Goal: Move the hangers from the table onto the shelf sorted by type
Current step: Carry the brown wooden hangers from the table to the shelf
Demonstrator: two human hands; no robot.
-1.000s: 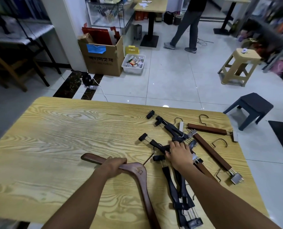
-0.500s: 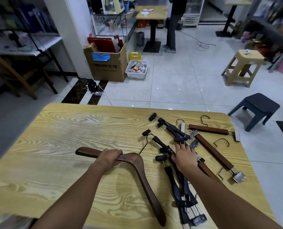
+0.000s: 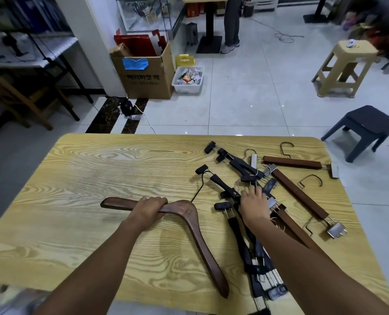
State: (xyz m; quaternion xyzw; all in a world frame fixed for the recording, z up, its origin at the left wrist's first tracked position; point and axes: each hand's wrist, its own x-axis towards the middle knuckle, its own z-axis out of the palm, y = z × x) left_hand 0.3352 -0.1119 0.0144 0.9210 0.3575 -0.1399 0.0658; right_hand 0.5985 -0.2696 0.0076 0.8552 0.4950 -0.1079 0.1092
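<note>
Wooden coat hanger [image 3: 198,233]: dark brown, broad curved shoulders, lying flat near the middle of the counter [image 3: 86,178], its left arm gripped. Black clip hangers [image 3: 239,164]: several, tangled in a heap to its right, some crossing one another. Brown wooden clip hangers [image 3: 300,196]: straight bars with metal hooks and clips, on the heap's right side.

Pale yellow table [image 3: 80,183] with bold, swirling brown wood grain. Dark reddish-brown coat hanger [image 3: 195,226], smooth and plain. Black clip hangers [image 3: 243,167] with silver wire. Brown wooden clip hangers [image 3: 300,196] with silver metal clips and dark hooks. Glossy white floor tiles [image 3: 245,105], crossed by a black marbled strip. Tan cardboard box [image 3: 148,76] with a blue patch and dark lettering. Beige stool [image 3: 343,64]; dark navy stool [image 3: 366,126].
</note>
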